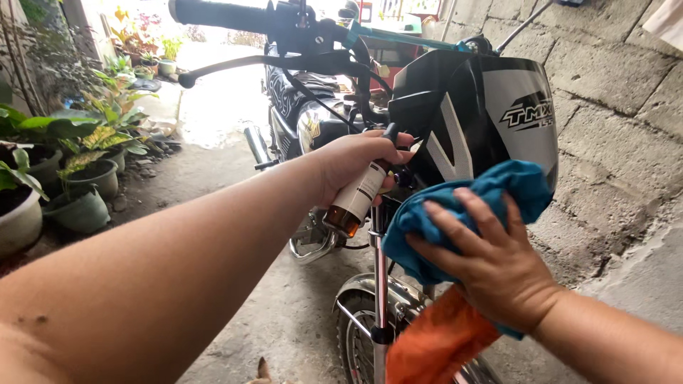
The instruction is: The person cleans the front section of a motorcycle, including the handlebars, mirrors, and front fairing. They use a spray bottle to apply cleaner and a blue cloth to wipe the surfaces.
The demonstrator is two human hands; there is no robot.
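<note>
My left hand [352, 163] grips a small amber spray bottle [353, 200] with a pale label, its black nozzle end pointed up toward the black front cowl [469, 114] of a motorcycle. My right hand [491, 259] presses a blue cloth [498, 192] against the lower part of that cowl, fingers spread over the fabric. An orange cloth [437, 341] hangs below my right wrist, over the front wheel [356, 341]. The chrome fork tube [380, 284] runs down between my two hands.
The black handlebar grip [213, 14] and brake lever [235, 67] stick out at upper left. Potted plants [78, 178] line the left side. A rough concrete block wall [612, 92] stands close on the right. Bare concrete ground [284, 313] lies below.
</note>
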